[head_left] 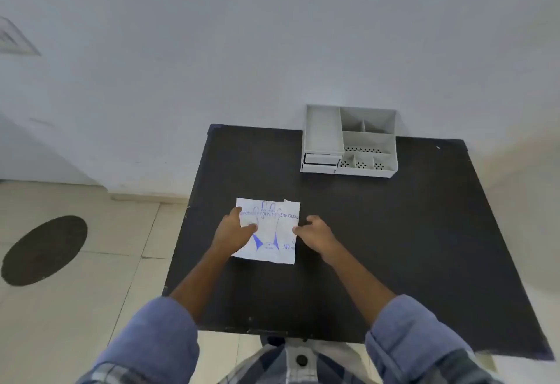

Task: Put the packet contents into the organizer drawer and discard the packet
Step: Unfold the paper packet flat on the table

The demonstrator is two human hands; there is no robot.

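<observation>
A white packet [272, 232] printed with blue glove artwork and lettering lies flat on the black table [394, 247], left of centre. My left hand [235, 229] rests on the packet's left side, thumb pressing the face. My right hand [315, 232] touches the packet's right edge with curled fingers; whether it grips is unclear. A white plastic organizer [321, 132] stands at the table's far edge against the wall, with several open compartments. Its small drawer [321, 163] at the lower left front looks slightly pulled out.
The table's left edge borders a beige tiled floor [91, 292] with a dark oval mat [44, 250]. A white wall [242, 65] rises right behind the organizer. Bare black tabletop stretches to the right of the packet.
</observation>
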